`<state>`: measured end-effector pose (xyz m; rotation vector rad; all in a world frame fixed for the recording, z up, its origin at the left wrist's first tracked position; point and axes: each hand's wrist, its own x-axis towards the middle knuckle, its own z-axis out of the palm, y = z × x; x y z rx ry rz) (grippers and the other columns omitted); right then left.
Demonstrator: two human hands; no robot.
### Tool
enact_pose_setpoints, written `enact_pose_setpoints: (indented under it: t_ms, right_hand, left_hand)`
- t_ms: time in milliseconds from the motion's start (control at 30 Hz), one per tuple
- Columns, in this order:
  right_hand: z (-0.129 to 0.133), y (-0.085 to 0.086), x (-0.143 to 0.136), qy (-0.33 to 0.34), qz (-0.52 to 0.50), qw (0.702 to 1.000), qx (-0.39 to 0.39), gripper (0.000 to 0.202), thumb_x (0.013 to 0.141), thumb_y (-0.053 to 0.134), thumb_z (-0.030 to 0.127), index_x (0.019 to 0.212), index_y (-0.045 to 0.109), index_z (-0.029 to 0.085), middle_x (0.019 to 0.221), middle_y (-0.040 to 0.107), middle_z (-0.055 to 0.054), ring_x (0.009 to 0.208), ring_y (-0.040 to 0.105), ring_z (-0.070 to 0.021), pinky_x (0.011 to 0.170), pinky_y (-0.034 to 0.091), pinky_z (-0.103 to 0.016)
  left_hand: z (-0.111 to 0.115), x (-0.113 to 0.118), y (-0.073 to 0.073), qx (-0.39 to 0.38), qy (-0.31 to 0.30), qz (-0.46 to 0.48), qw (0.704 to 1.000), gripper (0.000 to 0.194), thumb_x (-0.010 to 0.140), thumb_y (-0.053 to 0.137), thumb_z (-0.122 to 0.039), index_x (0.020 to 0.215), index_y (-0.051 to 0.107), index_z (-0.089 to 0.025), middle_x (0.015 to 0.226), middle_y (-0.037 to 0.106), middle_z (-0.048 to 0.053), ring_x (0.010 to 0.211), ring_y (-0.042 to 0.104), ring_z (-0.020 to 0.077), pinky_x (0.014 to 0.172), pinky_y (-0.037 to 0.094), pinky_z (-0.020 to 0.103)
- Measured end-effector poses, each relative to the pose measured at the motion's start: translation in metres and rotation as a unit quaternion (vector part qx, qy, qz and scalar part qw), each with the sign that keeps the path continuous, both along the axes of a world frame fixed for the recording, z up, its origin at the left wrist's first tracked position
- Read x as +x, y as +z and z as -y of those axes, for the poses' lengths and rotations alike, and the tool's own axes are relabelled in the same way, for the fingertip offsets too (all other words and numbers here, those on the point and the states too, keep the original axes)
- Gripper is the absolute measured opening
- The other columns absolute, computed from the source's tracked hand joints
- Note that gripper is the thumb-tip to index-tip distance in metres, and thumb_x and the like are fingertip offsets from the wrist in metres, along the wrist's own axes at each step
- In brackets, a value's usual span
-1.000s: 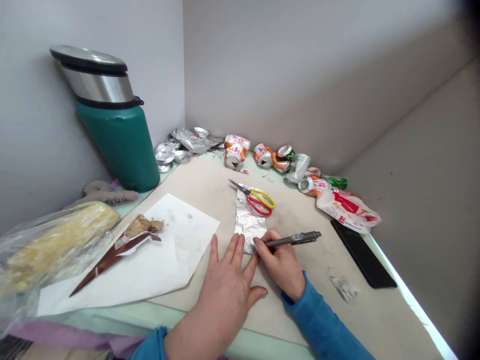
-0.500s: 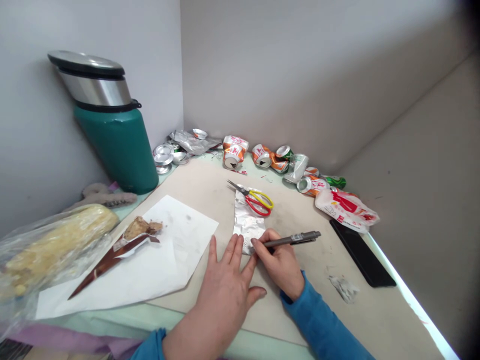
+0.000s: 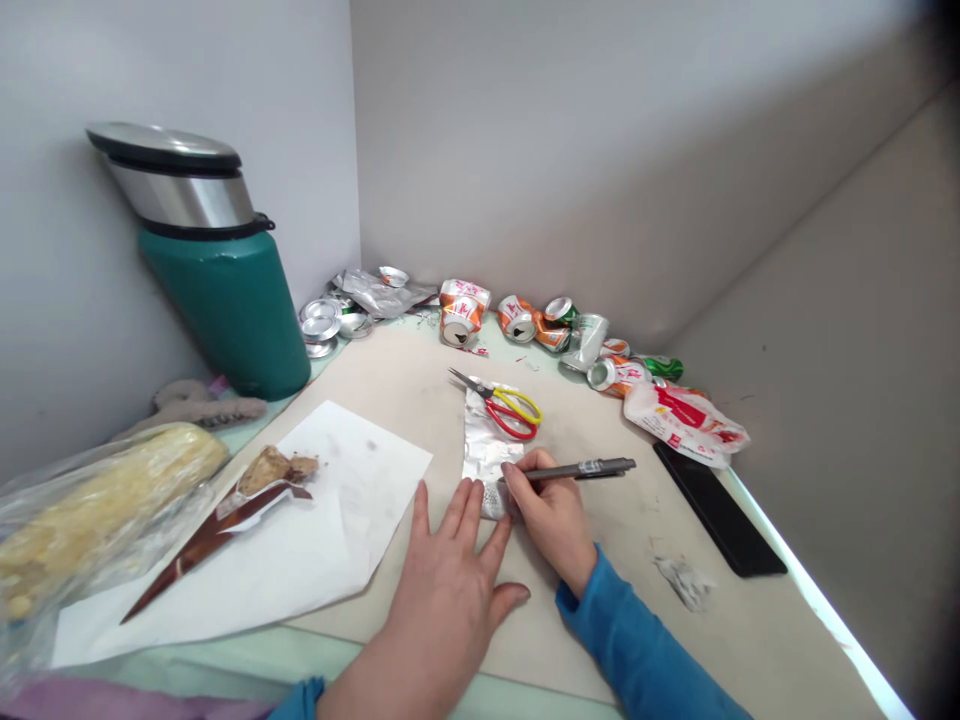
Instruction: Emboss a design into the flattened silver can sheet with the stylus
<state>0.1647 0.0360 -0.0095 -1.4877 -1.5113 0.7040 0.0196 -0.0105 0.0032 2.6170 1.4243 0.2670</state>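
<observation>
A dark pen [image 3: 577,470] is gripped in my right hand [image 3: 553,515], with its tip hidden behind my fingers. Under it lies a flat, wrinkled silver metal sheet [image 3: 481,448], which looks cut from a can. Small dents cover its near end. My left hand [image 3: 454,570] lies flat with fingers spread, the fingertips at the sheet's near edge. Across the sheet's far end rest scissors [image 3: 504,405] with one red and one yellow handle, their blades pointing to the far left.
Crushed cans [image 3: 517,318] line the back wall, with can ends [image 3: 321,322] at the left. A green bottle [image 3: 229,310] stands on the left. White paper [image 3: 322,560] bears a wrapped brown food piece [image 3: 270,470]; bagged bread [image 3: 112,500] lies beside it. A black phone [image 3: 720,510] lies right.
The view has shifted slightly, so everything sits a little lower and further left. My right hand has moved slightly up the sheet with the pen, showing more of the dents.
</observation>
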Motion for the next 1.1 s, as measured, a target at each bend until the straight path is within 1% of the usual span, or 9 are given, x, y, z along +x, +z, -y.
enact_pose_setpoints:
  t_ms: [367, 667, 1100]
  right_hand:
    - [0.0024, 0.0025, -0.0013, 0.014, 0.07, 0.997, -0.008, 0.022, 0.086, 0.053, 0.034, 0.068, 0.049, 0.021, 0.056, 0.05, 0.005, 0.056, 0.049, -0.0139, 0.056, 0.037, -0.025]
    - [0.0007, 0.005, -0.0019, 0.011, 0.096, 0.995, -0.008, 0.023, 0.085, 0.052, 0.035, 0.067, 0.048, 0.021, 0.056, 0.049, 0.004, 0.056, 0.049, -0.0143, 0.056, 0.037, -0.025]
    - [-0.0012, 0.0027, -0.0024, 0.003, 0.105, 0.994, 0.006, 0.022, 0.085, 0.052, 0.034, 0.067, 0.047, 0.021, 0.056, 0.05, 0.004, 0.054, 0.049, -0.0144, 0.054, 0.036, -0.025]
  left_hand:
    - [0.0001, -0.0009, 0.0002, -0.009, -0.001, 0.005, 1.0, 0.053, 0.088, 0.044, -0.054, 0.128, 0.053, -0.021, 0.142, 0.034, 0.023, 0.135, 0.028, 0.0329, 0.103, 0.014, 0.068]
    - [0.0007, -0.0013, -0.0049, 0.007, -0.003, 0.02, 1.0, 0.053, 0.088, 0.044, -0.054, 0.127, 0.054, -0.02, 0.142, 0.034, 0.024, 0.134, 0.029, 0.0334, 0.103, 0.014, 0.069]
    - [0.0012, -0.0012, -0.0045, 0.009, -0.003, 0.022, 1.0, 0.052, 0.087, 0.046, -0.053, 0.127, 0.053, -0.02, 0.142, 0.034, 0.023, 0.134, 0.029, 0.0333, 0.103, 0.015, 0.069]
